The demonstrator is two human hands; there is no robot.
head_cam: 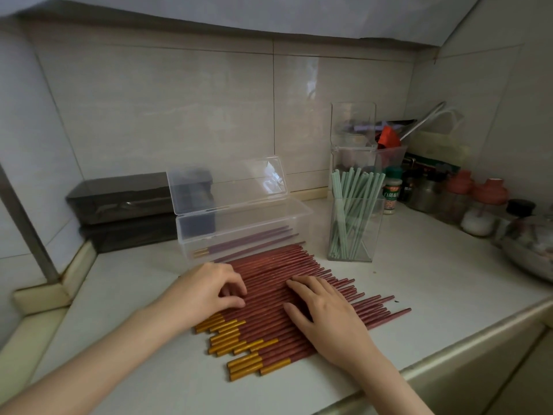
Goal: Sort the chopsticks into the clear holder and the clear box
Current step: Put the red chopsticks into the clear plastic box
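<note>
A row of red chopsticks [278, 295] with gold ends lies flat on the white desk [434, 283], side by side, slanting from the near left up to the far right. The gold ends sit at the near left; the thin tips point right and far.

The left hand [206, 290] rests on the left part of the row, its fingers [232, 290] curled down onto the sticks, thumb beside them; whether it pinches a stick I cannot tell. The right hand [326, 316] lies flat on the middle of the row, fingers spread and loose, pressing on the sticks, gripping nothing.

Just beyond the row stands the clear box [245, 232], its lid [227, 182] tipped up and open. A few red chopsticks [248, 242] already lie inside it, gold ends to the left.

To the right of the box, near the far tips of the row, stands the clear holder [353, 229], upright, filled with pale green chopsticks [353, 202] that lean against its walls and stick out of the top.

Behind the box at the far left sit two dark boxes [119, 211], stacked against the tiled wall. Behind the holder is a taller clear container [353, 127], and at the far right a cluster of spice jars [478, 205].
</note>
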